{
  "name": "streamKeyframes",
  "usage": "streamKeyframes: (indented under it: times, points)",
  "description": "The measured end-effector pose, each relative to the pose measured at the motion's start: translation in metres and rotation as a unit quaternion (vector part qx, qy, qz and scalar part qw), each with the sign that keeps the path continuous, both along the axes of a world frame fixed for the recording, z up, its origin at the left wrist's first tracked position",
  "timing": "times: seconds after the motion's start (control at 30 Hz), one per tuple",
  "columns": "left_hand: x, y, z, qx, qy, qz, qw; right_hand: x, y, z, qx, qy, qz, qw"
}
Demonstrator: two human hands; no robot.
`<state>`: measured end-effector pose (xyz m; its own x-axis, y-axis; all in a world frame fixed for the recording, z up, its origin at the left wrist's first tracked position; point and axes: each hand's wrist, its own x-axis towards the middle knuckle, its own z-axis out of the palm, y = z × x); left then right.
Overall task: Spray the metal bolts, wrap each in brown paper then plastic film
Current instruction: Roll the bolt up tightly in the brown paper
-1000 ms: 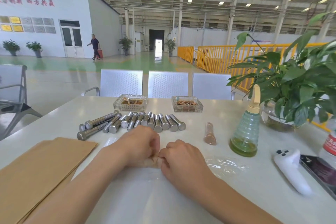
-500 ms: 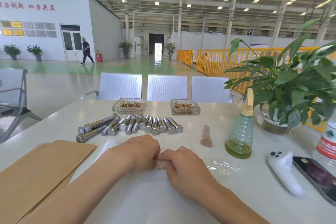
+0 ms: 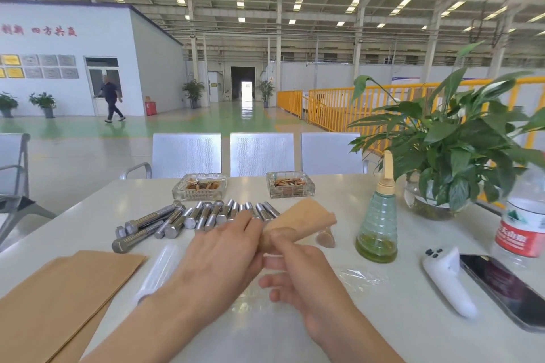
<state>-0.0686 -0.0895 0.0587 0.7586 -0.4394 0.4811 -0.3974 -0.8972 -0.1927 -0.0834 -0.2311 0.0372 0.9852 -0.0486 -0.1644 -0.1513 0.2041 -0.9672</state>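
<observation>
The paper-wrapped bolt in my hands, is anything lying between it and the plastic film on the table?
Nothing visible lies between them. Both hands, left and right, hold the paper-wrapped bolt above the table, and the plastic film lies just below and right of it, partly hidden by the right hand.

On the counter (image 3: pixel 295 339), the bolts (image 3: pixel 206 215) lie in a row behind the hands, with two ashtrays (image 3: pixel 200 187) behind them. The paper sheets (image 3: pixel 59 298) lie at the left, and what seems a film roll (image 3: pixel 160 268) just right of them. The spray bottle (image 3: pixel 377 224) stands right of the bolts, a wrapped bolt (image 3: pixel 326 237) just left of it, the plant (image 3: pixel 442 156) behind it.
</observation>
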Motion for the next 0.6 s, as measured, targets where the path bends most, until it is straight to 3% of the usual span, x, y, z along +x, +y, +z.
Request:
streamKeyframes:
  times: [0.23, 0.33, 0.4, 0.5, 0.53, 0.6]
  points:
    - [-0.009, -0.016, -0.011, -0.021, 0.008, -0.046, 0.999, 0.013, 0.004, -0.004, 0.164, 0.022, -0.058, 0.984]
    - [-0.003, -0.015, -0.014, -0.11, 0.076, -0.026, 0.991, 0.018, 0.002, -0.007, 0.171, 0.0, -0.046, 0.984]
    - [0.004, -0.01, -0.009, -0.211, 0.175, -0.039, 0.961, 0.02, -0.002, -0.005, 0.158, -0.027, -0.013, 0.987]
    - [0.014, -0.003, 0.003, -0.384, 0.366, -0.082, 0.844, 0.022, -0.007, 0.002, 0.15, -0.061, 0.04, 0.986]
    - [0.018, -0.002, 0.005, -0.396, 0.394, -0.096, 0.824, 0.023, -0.008, 0.003, 0.152, -0.071, 0.054, 0.984]
    - [0.023, -0.001, 0.005, -0.368, 0.413, -0.116, 0.825, 0.025, -0.01, 0.002, 0.146, -0.088, 0.076, 0.982]
